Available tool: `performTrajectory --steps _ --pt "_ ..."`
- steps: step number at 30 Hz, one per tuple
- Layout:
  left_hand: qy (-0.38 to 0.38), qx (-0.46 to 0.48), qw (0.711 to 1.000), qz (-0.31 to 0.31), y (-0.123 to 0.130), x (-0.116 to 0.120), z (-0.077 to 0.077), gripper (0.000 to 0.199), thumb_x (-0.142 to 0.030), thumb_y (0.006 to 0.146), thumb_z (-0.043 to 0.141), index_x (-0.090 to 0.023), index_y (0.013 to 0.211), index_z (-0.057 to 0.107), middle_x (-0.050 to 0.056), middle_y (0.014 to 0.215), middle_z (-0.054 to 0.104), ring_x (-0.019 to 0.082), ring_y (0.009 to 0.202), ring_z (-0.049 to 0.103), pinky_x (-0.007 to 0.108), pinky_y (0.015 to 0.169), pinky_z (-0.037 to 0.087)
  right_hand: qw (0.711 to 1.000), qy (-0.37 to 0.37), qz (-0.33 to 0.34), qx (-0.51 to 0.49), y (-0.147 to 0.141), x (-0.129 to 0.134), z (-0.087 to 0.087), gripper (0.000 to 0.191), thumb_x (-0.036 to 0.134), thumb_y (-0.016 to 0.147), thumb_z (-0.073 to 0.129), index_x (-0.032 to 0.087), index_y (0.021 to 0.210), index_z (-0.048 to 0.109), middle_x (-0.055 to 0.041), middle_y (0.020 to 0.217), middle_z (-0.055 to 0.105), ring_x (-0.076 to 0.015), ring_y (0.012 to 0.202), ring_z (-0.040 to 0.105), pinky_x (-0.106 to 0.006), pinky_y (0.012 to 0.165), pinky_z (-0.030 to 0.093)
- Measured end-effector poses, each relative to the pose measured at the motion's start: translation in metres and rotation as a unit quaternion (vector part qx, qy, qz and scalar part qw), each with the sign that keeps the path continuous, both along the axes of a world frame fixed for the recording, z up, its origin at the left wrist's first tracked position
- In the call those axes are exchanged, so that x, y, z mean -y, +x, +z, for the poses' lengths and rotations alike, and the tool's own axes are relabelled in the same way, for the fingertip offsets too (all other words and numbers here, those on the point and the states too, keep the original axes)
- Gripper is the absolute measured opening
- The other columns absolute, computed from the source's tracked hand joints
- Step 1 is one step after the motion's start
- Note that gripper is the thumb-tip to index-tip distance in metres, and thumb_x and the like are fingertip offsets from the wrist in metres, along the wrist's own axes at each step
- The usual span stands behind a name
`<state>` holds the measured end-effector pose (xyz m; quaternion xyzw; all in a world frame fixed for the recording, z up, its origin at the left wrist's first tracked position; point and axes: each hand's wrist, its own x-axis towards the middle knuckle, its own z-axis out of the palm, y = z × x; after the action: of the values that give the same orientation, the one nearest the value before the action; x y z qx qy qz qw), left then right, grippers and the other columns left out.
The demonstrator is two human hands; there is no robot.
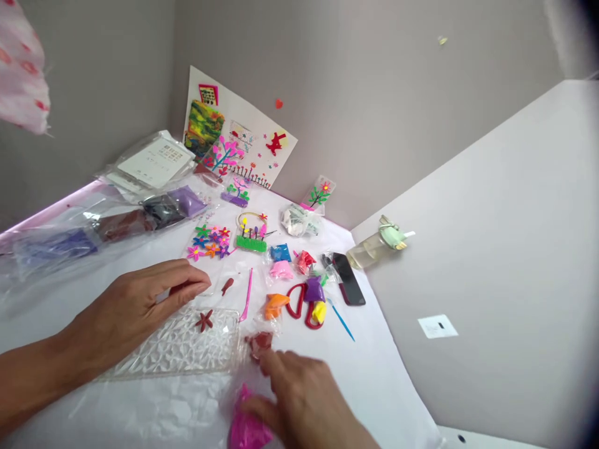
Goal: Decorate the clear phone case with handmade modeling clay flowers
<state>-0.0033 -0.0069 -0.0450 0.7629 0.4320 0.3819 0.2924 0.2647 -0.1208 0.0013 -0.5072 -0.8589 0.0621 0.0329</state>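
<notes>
My left hand (150, 293) hovers over the back left of a clear textured plastic case (187, 346). Its thumb and fingertips are pressed together; anything between them is hidden. On the case lies a small brown clay flower (204, 320) with narrow petals. Just behind the case is a small brown clay piece (227, 285). My right hand (304, 393) is at the front, thumb and index finger apart. The index fingertip is at a wrapped lump of brown clay (260, 343), while the thumb overlaps a bag of pink clay (250, 424).
A pink modelling tool (248, 293), red-handled scissors (296, 300) and a blue tool (342, 321) lie among several wrapped clay lumps. Clay flowers (213, 242) are farther back. A phone (349, 279) and a bottle (374, 246) stand right; clay bags (126, 224) line the left.
</notes>
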Motion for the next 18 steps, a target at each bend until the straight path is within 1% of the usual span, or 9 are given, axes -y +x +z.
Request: performTrajectory --steps 3,4,5,7,8,10,13,16,18 --pt "-0.031 0.004 0.999 0.029 0.002 0.004 -0.001 0.032 -0.063 0.097 0.06 -0.035 0.096 0.078 -0.009 0.1 0.08 0.02 0.092 0.075 0.024 0.086 0.057 0.998 0.029 0.036 0.051 0.0 0.019 -0.024 0.057 0.078 0.088 0.067 0.021 0.082 0.062 -0.0028 0.063 0.07 -0.021 0.046 0.062 -0.033 0.04 0.03" --pt "-0.044 0.011 0.998 0.04 0.003 0.005 -0.002 0.032 -0.064 0.096 0.061 -0.036 0.097 0.078 -0.01 0.102 0.08 0.021 0.094 0.075 0.025 0.089 0.056 0.998 0.032 0.037 0.05 0.002 0.021 -0.027 0.054 0.075 0.089 0.067 0.022 0.081 0.061 -0.0017 0.063 0.07 -0.02 0.045 0.061 -0.033 0.04 0.028" --pt "-0.054 0.019 0.997 0.046 0.003 0.006 -0.003 0.033 -0.065 0.095 0.062 -0.036 0.096 0.078 -0.011 0.102 0.08 0.021 0.095 0.075 0.025 0.09 0.056 0.998 0.03 0.03 0.051 0.005 0.02 -0.024 0.045 0.065 0.094 0.068 0.022 0.082 0.06 -0.001 0.066 0.07 -0.0193 0.048 0.061 -0.032 0.043 0.03" --pt "-0.081 0.03 0.994 0.06 0.004 0.006 -0.003 0.036 -0.068 0.093 0.063 -0.036 0.098 0.079 -0.01 0.106 0.081 0.024 0.101 0.075 0.025 0.089 0.055 0.998 0.026 -0.009 0.05 0.015 0.014 -0.009 0.019 0.031 0.103 0.064 0.022 0.087 0.061 0.0002 0.073 0.072 -0.0175 0.057 0.064 -0.029 0.051 0.037" --pt "-0.095 0.033 0.993 0.067 0.004 0.004 -0.001 0.038 -0.069 0.092 0.063 -0.035 0.099 0.079 -0.009 0.109 0.081 0.025 0.103 0.075 0.026 0.088 0.055 0.998 0.026 -0.037 0.051 0.021 0.008 0.002 0.016 0.015 0.103 0.058 0.022 0.089 0.061 0.0002 0.077 0.072 -0.0164 0.061 0.065 -0.028 0.056 0.039" --pt "-0.123 0.04 0.987 0.093 0.003 0.001 0.009 0.04 -0.069 0.093 0.062 -0.034 0.105 0.077 -0.006 0.112 0.081 0.026 0.105 0.074 0.027 0.088 0.053 0.989 0.029 -0.124 0.068 0.035 -0.008 0.025 0.026 0.0 0.099 0.049 0.021 0.092 0.063 -0.0008 0.082 0.073 -0.0157 0.066 0.066 -0.027 0.061 0.038" --pt "-0.126 0.06 0.98 0.139 0.003 -0.004 0.033 0.041 -0.065 0.094 0.058 -0.032 0.114 0.072 -0.003 0.101 0.078 0.024 0.096 0.07 0.028 0.083 0.049 0.951 0.026 -0.273 0.144 0.055 -0.036 0.048 0.026 0.004 0.103 0.045 0.019 0.1 0.066 -0.0066 0.097 0.074 -0.021 0.084 0.07 -0.03 0.062 0.034" --pt "-0.094 0.101 0.977 0.162 0.006 -0.009 0.056 0.042 -0.063 0.089 0.06 -0.028 0.109 0.072 -0.001 0.091 0.073 0.023 0.088 0.065 0.029 0.079 0.046 0.924 -0.009 -0.346 0.161 0.069 -0.057 0.052 0.022 0.013 0.108 0.046 0.019 0.116 0.066 -0.0104 0.117 0.074 -0.0254 0.104 0.072 -0.03 0.067 0.037" --pt "-0.08 0.133 0.975 0.16 0.009 -0.014 0.066 0.038 -0.059 0.09 0.061 -0.027 0.107 0.073 -0.002 0.086 0.068 0.021 0.086 0.061 0.029 0.079 0.044 0.916 -0.022 -0.371 0.15 0.076 -0.063 0.049 0.021 0.016 0.107 0.05 0.019 0.123 0.064 -0.0113 0.122 0.074 -0.0273 0.111 0.072 -0.031 0.072 0.04"
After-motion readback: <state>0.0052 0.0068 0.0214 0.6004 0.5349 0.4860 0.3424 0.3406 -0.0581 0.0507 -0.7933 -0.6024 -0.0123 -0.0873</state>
